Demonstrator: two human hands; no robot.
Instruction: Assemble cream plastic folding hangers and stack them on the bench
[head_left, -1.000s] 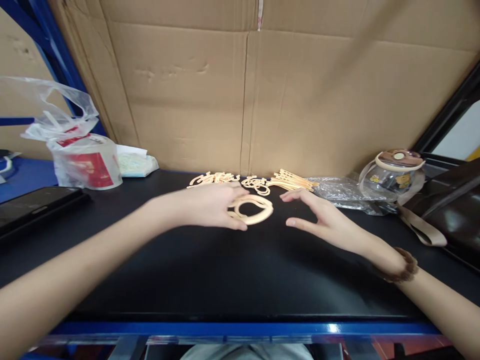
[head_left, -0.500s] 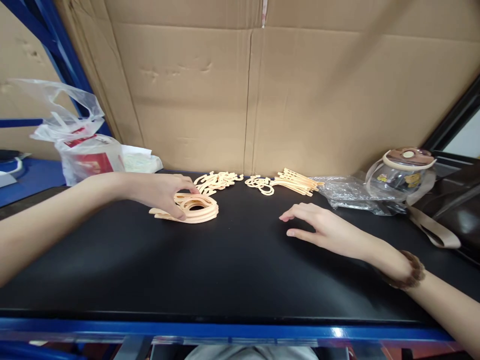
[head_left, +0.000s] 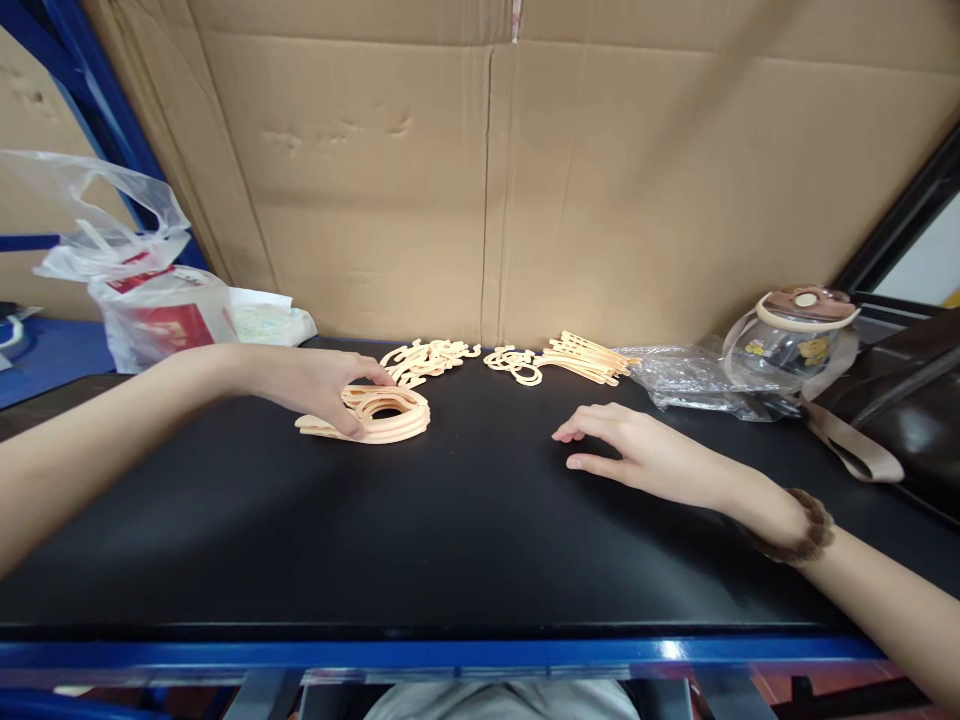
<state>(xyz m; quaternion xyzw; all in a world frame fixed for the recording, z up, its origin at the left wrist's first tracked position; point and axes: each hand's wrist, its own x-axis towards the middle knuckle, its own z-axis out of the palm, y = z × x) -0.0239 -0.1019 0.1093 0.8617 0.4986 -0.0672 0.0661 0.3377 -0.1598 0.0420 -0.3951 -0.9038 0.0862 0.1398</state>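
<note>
My left hand rests on a small stack of pale wooden ring-shaped pieces lying on the black tabletop, thumb and fingers gripping the stack's left side. My right hand hovers low over the table to the right of centre, fingers loosely spread, holding nothing. A dark beaded bracelet sits on that wrist. Behind the stack lie more wooden cut-outs: curved hook shapes, small rings and a bundle of slats.
A cardboard wall closes the back. At left stand a plastic bag with a red-labelled tub and a white packet. At right are crumpled clear plastic, a round lidded jar and a dark bag with strap.
My left hand has slid the ring stack from the table's centre to the left and now holds it still. My right hand lowered and stayed on the right.
</note>
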